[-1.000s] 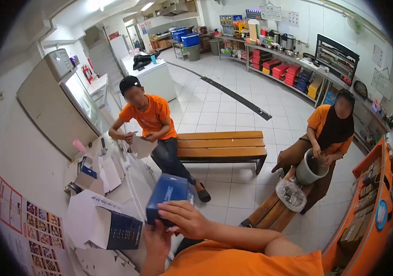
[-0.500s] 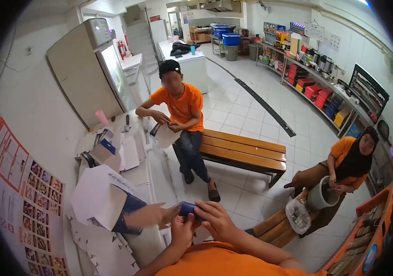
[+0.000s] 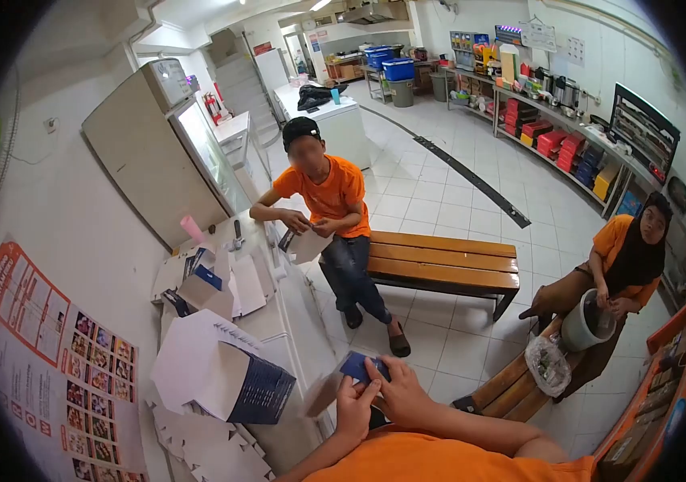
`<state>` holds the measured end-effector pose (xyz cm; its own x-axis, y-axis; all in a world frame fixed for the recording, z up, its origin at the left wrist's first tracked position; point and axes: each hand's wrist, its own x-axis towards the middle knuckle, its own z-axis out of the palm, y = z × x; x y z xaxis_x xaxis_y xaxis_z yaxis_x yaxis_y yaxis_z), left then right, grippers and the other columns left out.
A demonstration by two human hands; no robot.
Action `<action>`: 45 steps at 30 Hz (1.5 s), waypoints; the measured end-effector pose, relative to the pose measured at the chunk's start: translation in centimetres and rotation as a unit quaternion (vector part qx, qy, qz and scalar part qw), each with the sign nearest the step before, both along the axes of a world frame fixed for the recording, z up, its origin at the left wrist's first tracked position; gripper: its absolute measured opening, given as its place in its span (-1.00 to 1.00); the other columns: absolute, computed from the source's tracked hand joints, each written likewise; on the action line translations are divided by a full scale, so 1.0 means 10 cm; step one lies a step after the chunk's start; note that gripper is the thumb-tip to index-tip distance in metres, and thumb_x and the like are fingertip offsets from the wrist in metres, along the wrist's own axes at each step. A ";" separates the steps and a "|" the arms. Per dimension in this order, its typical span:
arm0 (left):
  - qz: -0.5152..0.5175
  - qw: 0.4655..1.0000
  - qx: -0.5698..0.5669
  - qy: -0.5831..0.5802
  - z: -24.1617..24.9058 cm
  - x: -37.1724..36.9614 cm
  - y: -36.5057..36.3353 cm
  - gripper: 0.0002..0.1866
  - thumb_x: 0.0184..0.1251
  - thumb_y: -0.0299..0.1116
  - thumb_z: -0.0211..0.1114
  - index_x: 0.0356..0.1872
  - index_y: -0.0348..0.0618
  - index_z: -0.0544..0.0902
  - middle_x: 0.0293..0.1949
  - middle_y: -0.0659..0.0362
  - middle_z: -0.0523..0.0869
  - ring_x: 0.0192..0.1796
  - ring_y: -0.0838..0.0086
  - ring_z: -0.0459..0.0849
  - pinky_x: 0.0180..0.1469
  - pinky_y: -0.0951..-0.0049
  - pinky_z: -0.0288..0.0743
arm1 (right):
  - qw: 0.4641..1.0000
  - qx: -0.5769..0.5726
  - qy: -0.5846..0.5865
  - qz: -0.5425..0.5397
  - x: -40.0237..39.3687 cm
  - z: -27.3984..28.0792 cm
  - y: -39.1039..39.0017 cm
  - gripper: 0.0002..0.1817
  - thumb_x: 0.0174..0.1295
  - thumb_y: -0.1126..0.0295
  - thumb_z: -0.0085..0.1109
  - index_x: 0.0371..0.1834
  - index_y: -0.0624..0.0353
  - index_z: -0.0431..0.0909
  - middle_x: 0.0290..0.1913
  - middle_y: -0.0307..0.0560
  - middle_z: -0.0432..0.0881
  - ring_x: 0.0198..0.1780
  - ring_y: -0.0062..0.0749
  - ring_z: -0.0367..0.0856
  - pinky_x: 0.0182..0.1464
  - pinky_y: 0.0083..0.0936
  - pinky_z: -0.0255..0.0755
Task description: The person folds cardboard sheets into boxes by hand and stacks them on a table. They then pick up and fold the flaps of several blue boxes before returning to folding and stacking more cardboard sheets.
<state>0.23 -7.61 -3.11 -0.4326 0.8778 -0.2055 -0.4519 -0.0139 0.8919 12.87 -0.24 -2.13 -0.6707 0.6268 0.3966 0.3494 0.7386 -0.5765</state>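
Both my hands are closed on one flat cardboard box piece (image 3: 363, 366), dark blue on the part between my fingers. Its paler panel reaches toward the lower left and is a little blurred. My left hand (image 3: 354, 408) grips the lower edge, thumb on the blue face. My right hand (image 3: 399, 392) pinches the right side, with fingers lying over the blue part. Left of my hands, a stack of dark blue printed cardboard pieces (image 3: 261, 392) rests on the counter, with pale sheets (image 3: 206, 443) below it.
A person in an orange shirt (image 3: 331, 193) sits on a wooden bench (image 3: 443, 263) holding cardboard. At right another person (image 3: 620, 249) holds a grey bucket (image 3: 585, 323) beside a plastic bag (image 3: 548, 365). An orange rack (image 3: 656, 386) stands at lower right.
My view has shifted, so the scene sits further right. The box piece has turned in my hands: more of its blue face shows, and its pale panel hangs lower and less blurred.
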 end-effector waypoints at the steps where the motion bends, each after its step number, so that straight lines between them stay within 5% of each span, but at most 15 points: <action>1: 0.002 1.000 -0.023 0.005 0.06 0.03 -0.03 -0.69 0.57 -0.48 0.24 0.25 -0.17 0.47 -0.07 0.12 0.74 -0.13 0.52 0.73 -0.11 0.48 0.64 | 1.000 0.001 0.000 -0.001 0.05 0.01 0.05 -0.34 0.42 0.25 0.25 0.59 -0.06 0.34 0.42 0.22 0.44 0.38 0.23 0.41 0.35 -0.02 0.34; 6: 0.139 0.985 -0.044 -0.094 0.11 -0.13 -0.08 -0.71 0.61 -0.45 0.20 0.25 -0.16 0.45 -0.20 0.16 0.75 -0.18 0.51 0.74 -0.19 0.48 0.63 | 0.951 -0.262 0.125 0.111 0.34 -0.05 0.47 -0.41 0.50 0.28 0.22 0.58 0.00 0.36 -0.09 0.02 0.67 -0.14 -0.31 0.69 -0.05 -0.34 0.60; 8: -0.056 0.991 -0.091 0.080 0.12 -0.27 -0.23 -0.76 0.64 -0.44 0.15 0.22 -0.20 0.55 -0.15 0.14 0.75 -0.07 0.54 0.70 -0.03 0.49 0.61 | 0.910 -0.377 0.112 0.129 0.37 0.16 0.52 -0.48 0.50 0.24 0.24 0.50 0.03 0.48 -0.20 0.03 0.72 -0.28 -0.53 0.68 -0.29 -0.47 0.61; 13: -0.136 0.916 -0.100 0.363 0.33 -0.20 -0.42 -0.79 0.59 -0.48 0.10 0.07 -0.30 0.64 -0.40 0.24 0.73 -0.34 0.66 0.62 -0.25 0.56 0.51 | 0.928 -0.271 -0.034 0.254 0.29 0.16 0.42 -0.47 0.40 0.07 0.34 0.35 0.09 0.62 -0.06 0.12 0.80 -0.17 -0.09 0.75 -0.07 -0.37 0.58; 17: -0.066 0.934 -0.041 0.348 -0.37 -0.22 -0.57 -0.61 0.47 -0.44 0.25 0.25 -0.30 0.52 -0.44 -0.01 0.81 -0.37 0.43 0.79 -0.24 0.41 0.56 | 0.923 -0.326 -0.135 0.153 0.19 0.22 0.32 -0.50 0.34 0.10 0.41 0.26 0.08 0.67 -0.12 0.16 0.79 -0.19 -0.11 0.76 -0.10 -0.33 0.57; 19: -0.056 0.924 -0.060 0.373 -0.03 -0.08 -0.58 -0.50 0.44 -0.43 0.30 0.35 -0.26 0.42 -0.46 0.01 0.80 -0.38 0.41 0.79 -0.22 0.40 0.57 | 0.930 -0.332 -0.138 0.076 0.15 0.07 0.25 -0.52 0.32 0.11 0.42 0.23 0.09 0.69 -0.13 0.17 0.78 -0.20 -0.10 0.76 -0.10 -0.29 0.57; 23: -0.055 0.925 -0.058 0.372 0.04 -0.13 -0.66 -0.17 0.34 -0.40 0.43 0.56 -0.17 0.16 -0.52 0.09 0.78 -0.39 0.41 0.79 -0.19 0.39 0.59 | 0.906 -0.301 -0.057 0.291 0.20 -0.22 0.30 -0.58 0.39 0.19 0.36 0.20 0.18 0.70 -0.02 0.18 0.79 -0.08 -0.07 0.79 -0.01 -0.35 0.63; 28: -0.061 0.935 -0.054 0.345 0.01 -0.17 -0.67 -0.09 0.34 -0.49 0.42 0.59 -0.18 0.02 -0.61 0.26 0.66 -0.49 0.62 0.64 -0.28 0.54 0.48 | 0.942 -0.172 -0.078 0.278 0.29 -0.03 0.21 -0.36 0.19 0.13 0.54 0.29 0.16 0.59 -0.08 0.16 0.79 -0.04 -0.02 0.77 0.08 -0.31 0.59; 32: 0.080 0.858 -0.040 0.505 -0.03 -0.46 -0.55 0.11 0.14 -0.15 0.66 0.57 -0.23 0.07 0.02 -0.07 0.67 0.07 0.27 0.67 0.08 0.30 0.50 | 0.959 -0.278 -0.006 0.064 0.49 0.16 0.32 -0.26 0.03 0.22 0.70 0.27 0.23 0.55 -0.17 -0.06 0.71 -0.27 -0.51 0.69 -0.28 -0.43 0.59; 33: 0.172 0.808 0.015 0.563 -0.02 -0.50 -0.53 0.21 0.06 -0.06 0.72 0.57 -0.23 0.04 0.27 -0.15 0.53 0.29 0.17 0.57 0.24 0.22 0.45 | 0.888 -0.410 0.201 0.062 0.49 -0.03 0.37 -0.28 0.09 0.25 0.67 0.27 0.32 0.53 -0.14 -0.09 0.68 -0.33 -0.60 0.61 -0.43 -0.50 0.50; 34: 0.177 0.867 -0.016 0.465 -0.02 -0.49 -0.51 0.34 -0.10 0.03 0.78 0.56 -0.23 0.00 0.52 -0.14 0.15 0.52 0.04 0.25 0.49 0.08 0.20 | 0.826 -0.488 0.273 0.069 0.60 -0.17 0.43 -0.31 0.14 0.29 0.63 0.27 0.35 0.51 -0.14 -0.09 0.68 -0.31 -0.57 0.62 -0.39 -0.52 0.52; 39: -0.030 0.981 0.003 0.194 0.07 -0.56 -0.47 -0.21 0.31 -0.24 0.56 0.43 -0.29 0.31 0.23 -0.03 0.62 0.21 0.19 0.66 0.28 0.12 0.53 | 0.617 -0.663 0.423 0.025 0.64 -0.23 0.33 -0.40 0.26 0.43 0.51 0.30 0.39 0.46 -0.11 -0.10 0.65 -0.21 -0.49 0.64 -0.25 -0.52 0.60; 42: -0.042 0.994 -0.021 0.099 0.29 -0.44 -0.36 -0.55 0.50 -0.35 0.33 0.30 -0.31 0.49 0.08 0.02 0.72 0.03 0.23 0.78 0.08 0.17 0.71 | 0.815 -0.366 0.438 -0.102 0.36 -0.25 0.10 -0.57 0.34 0.43 0.41 0.21 0.30 0.51 0.01 -0.07 0.58 0.07 -0.32 0.64 0.16 -0.23 0.59; 43: -0.019 1.000 -0.015 0.021 0.42 -0.36 -0.31 -0.67 0.58 -0.39 0.21 0.24 -0.31 0.54 0.05 0.02 0.74 -0.03 0.24 0.80 -0.02 0.18 0.77 | 0.814 -0.364 0.439 -0.109 0.36 -0.15 0.09 -0.57 0.34 0.43 0.41 0.21 0.30 0.51 0.01 -0.07 0.58 0.07 -0.32 0.64 0.16 -0.23 0.59; 45: 0.017 0.999 -0.017 -0.034 0.60 -0.20 -0.23 -0.72 0.61 -0.41 0.09 0.20 -0.30 0.57 0.03 0.03 0.75 -0.09 0.27 0.80 -0.18 0.23 0.82 | 0.983 0.059 0.153 0.084 0.39 0.33 0.08 -0.68 0.27 0.44 0.44 0.02 0.24 0.57 0.05 0.00 0.57 0.22 -0.13 0.61 0.35 -0.02 0.46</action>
